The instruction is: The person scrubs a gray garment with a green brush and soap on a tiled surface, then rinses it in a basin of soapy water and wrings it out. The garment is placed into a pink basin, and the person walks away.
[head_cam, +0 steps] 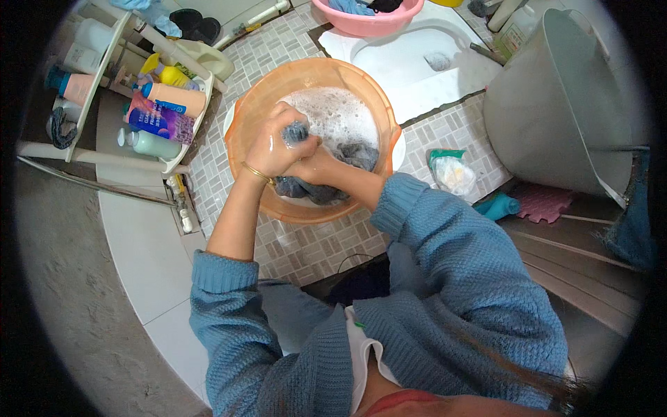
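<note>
Both hands are together above an orange plastic basin. My left hand, wet and with a gold-coloured bangle at the wrist, is closed round a wet blue-grey cloth; a bunched end pokes out past the thumb. My right hand is pressed against the left and grips the same cloth lower down, its fingers partly hidden. White suds cover the water in the basin. Dark grey wet fabric lies in the water beneath the hands; whether it joins the held cloth cannot be seen.
A shelf rack with several bottles stands at left. Beyond the basin are a white squat toilet and a pink basin holding clothes. At right stand a large grey tub and a plastic bag on the tiled floor.
</note>
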Motion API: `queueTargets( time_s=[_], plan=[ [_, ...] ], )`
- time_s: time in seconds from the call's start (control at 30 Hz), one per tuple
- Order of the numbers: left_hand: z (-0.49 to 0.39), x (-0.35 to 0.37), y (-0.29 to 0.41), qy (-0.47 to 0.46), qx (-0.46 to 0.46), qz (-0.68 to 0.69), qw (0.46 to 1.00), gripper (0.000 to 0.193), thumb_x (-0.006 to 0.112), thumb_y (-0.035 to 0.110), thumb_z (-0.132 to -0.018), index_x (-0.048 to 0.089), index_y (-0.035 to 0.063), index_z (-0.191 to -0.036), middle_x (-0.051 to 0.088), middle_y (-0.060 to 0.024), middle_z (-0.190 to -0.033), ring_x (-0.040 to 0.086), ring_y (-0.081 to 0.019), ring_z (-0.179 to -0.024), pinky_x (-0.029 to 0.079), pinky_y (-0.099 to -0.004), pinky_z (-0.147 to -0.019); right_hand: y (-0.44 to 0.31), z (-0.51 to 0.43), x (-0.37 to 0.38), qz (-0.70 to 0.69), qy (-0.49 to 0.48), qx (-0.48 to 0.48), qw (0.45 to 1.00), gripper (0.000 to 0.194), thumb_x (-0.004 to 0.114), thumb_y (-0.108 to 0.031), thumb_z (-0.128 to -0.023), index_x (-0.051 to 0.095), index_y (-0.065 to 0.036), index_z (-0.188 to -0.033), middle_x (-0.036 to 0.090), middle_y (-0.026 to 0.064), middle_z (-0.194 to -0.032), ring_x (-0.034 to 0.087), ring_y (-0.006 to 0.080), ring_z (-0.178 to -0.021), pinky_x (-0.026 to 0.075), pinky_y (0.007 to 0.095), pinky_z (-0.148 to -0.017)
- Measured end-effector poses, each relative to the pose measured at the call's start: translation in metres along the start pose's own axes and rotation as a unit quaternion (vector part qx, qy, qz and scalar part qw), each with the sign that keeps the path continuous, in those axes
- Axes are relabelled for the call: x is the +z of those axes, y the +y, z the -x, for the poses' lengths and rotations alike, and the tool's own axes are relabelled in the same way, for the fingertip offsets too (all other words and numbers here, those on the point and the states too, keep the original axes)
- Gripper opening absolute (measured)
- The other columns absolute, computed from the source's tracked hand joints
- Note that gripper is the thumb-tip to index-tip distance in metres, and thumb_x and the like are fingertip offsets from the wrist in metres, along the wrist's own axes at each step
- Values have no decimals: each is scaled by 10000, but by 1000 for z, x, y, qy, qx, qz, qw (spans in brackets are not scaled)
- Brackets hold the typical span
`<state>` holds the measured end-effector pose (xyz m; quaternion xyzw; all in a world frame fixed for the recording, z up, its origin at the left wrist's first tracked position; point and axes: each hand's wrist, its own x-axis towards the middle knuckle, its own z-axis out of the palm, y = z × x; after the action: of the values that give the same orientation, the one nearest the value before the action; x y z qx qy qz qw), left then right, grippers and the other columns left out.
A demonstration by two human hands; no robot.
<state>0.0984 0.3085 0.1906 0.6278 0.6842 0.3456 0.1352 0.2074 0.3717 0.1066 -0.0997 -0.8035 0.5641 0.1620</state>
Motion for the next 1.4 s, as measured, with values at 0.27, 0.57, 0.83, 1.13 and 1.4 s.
queueTargets(
  time_s=[0.27,0.57,0.83,1.13,1.4],
  plan=[
    [-12,36,-10,96,-148,-164,971,353,693,378,-862,678,34,-786,636,-169,-896,643,-385,-840,504,-447,-749,16,-13,4,94,35,190,977,622,767,-476,-716,631,-43,-1142,708,205,-1018,683,385,-966,527,493,-842],
    [-18,49,-53,291,-331,2,897,358,684,364,-844,728,9,-850,693,-184,-797,668,-289,-745,509,-414,-728,3,-1,14,181,174,91,964,749,771,-335,-730,444,-22,-1327,687,226,-977,684,390,-895,522,518,-755],
    [-5,29,-3,320,-290,189,882,363,775,222,-796,652,7,-1060,662,-119,-1030,614,-198,-923,496,-340,-811,4,-9,4,-23,78,92,992,898,835,-368,-687,405,16,-1374,639,229,-1154,640,327,-1096,506,419,-926],
    [21,-19,-26,80,-93,591,798,1072,853,300,-767,163,123,-1569,403,-195,-1466,479,-318,-1303,402,-452,-1109,-2,-8,-33,-611,-133,66,777,556,621,-301,-822,552,44,-1252,669,211,-1005,681,336,-926,562,442,-855],
    [7,3,-20,-52,28,674,737,890,897,234,-681,424,94,-1422,517,-242,-1320,549,-392,-1222,446,-523,-1072,8,-7,-9,-696,-333,2,636,779,593,-640,-875,500,29,-1263,653,250,-877,697,386,-779,598,453,-678]
  ],
)
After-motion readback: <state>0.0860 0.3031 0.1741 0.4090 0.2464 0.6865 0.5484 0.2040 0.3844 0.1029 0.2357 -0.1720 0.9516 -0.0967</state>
